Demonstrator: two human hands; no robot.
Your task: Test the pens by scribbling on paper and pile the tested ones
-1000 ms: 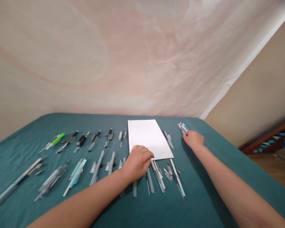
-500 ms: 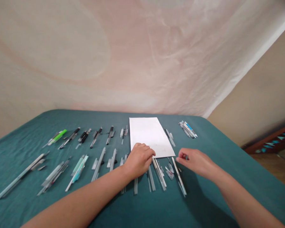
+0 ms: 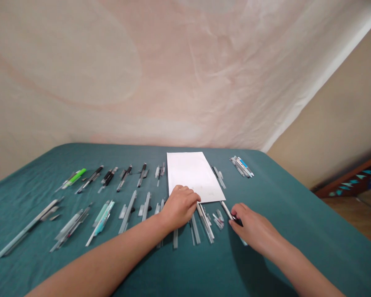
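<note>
A white sheet of paper (image 3: 193, 173) lies on the green cloth. My left hand (image 3: 181, 207) rests at its near edge with curled fingers, the fingertips by the tops of some slim pen parts; what they hold, if anything, is hidden. Off the sheet's near right corner, my right hand (image 3: 253, 229) is closed, with thumb and forefinger pinching a short black pen part (image 3: 236, 221). Beside these fingers a slim white pen tube (image 3: 226, 209) lies slanted, its lower end partly covered by the hand. Small clear pen pieces (image 3: 218, 220) lie between my hands.
Pen parts lie in groups in two rows on the left, including a bright green pen barrel (image 3: 76, 177), a turquoise one (image 3: 102, 225) and black-gripped ones (image 3: 125, 177). A bundle of thin refills (image 3: 241, 167) lies at the far right. A pale curtain (image 3: 160, 82) hangs behind the table.
My right hand has come down and slightly nearer, from beside the white tube's top to its lower part, and now pinches the black piece. The left hand has stayed at the sheet's edge.
</note>
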